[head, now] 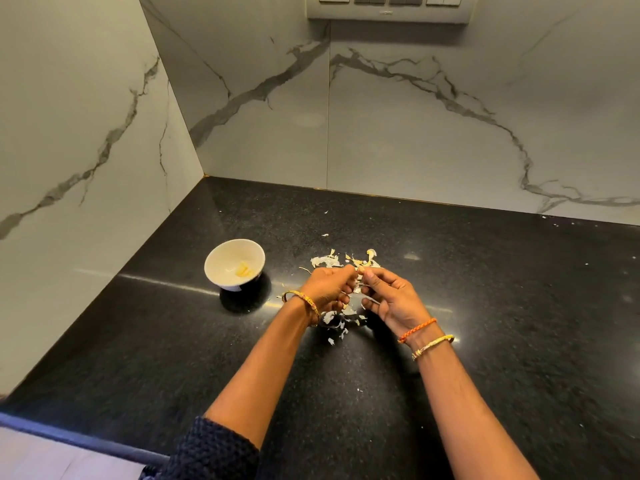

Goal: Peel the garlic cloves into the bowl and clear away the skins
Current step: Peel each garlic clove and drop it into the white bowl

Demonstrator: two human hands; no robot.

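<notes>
- While the peeling step was in hand, the left hand (327,287) and right hand (389,297) met above the dark bench (485,306), fingertips pinched together on one small garlic clove (361,270) held between them.
- Left hand: curled closed, thumb and forefinger gripping one end of the clove. Right hand: thumb and forefinger nipped on the other end, remaining fingers loosely bent; a strip of skin appeared to hang under them.
- White bowl (221,261): stood on the bench to the left of the hands, apart from them, with a few pale peeled cloves (244,270) in its bottom.
- Loose skins (343,259): scattered on the bench just beyond the hands, with more beneath and near the wrists; a few stray flakes lay farther off toward the wall.
- Judgement on method: the skin was best started at the clove's tip, with one hand steadying while the other drew the papery layer off in strips.
- Judgement on placing: the bare clove belonged in the bowl, and skins were best dropped onto the one heap so the later clearing stayed easy.
- Risk, as judged: dry flakes were light and would scatter with quick movement.
</notes>
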